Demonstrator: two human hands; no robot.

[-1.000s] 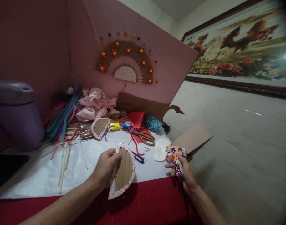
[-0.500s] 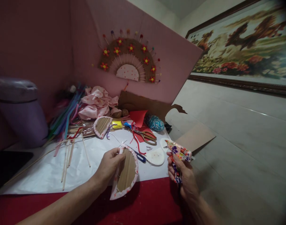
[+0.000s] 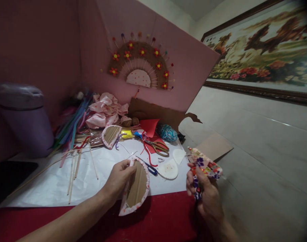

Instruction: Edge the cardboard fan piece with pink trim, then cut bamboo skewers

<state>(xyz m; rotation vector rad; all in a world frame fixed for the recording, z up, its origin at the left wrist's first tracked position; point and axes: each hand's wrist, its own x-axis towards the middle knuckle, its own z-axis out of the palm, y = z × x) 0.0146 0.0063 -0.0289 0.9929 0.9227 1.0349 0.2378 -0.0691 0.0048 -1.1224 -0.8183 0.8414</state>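
Note:
My left hand point(image 3: 120, 175) pinches the upper left edge of a cardboard half-circle point(image 3: 138, 186), its rim wrapped in white fabric with pinkish spots. The bare corrugated side faces me. At the right, my right hand point(image 3: 205, 188) is closed around a flower-patterned glue gun point(image 3: 202, 164), with the tip pointing left. Between the hands lie a blue-handled tool point(image 3: 152, 169), partly behind the half-circle, and white rounded pieces point(image 3: 169, 169). A smaller fabric-edged half-circle point(image 3: 111, 136) rests farther back.
Scissors point(image 3: 160, 148) lie by red paper point(image 3: 149, 127) and a blue yarn ball point(image 3: 168, 132). Thin sticks point(image 3: 73, 171) spread on the white sheet point(image 3: 52, 188). A purple bin point(image 3: 27, 124) stands left. Behind, a flowered arch point(image 3: 142, 55) hangs on a pink board point(image 3: 186, 67).
My right hand has moved a little to the right with the glue gun, away from the half-circle. My left hand keeps its hold on the half-circle; the view has shifted slightly.

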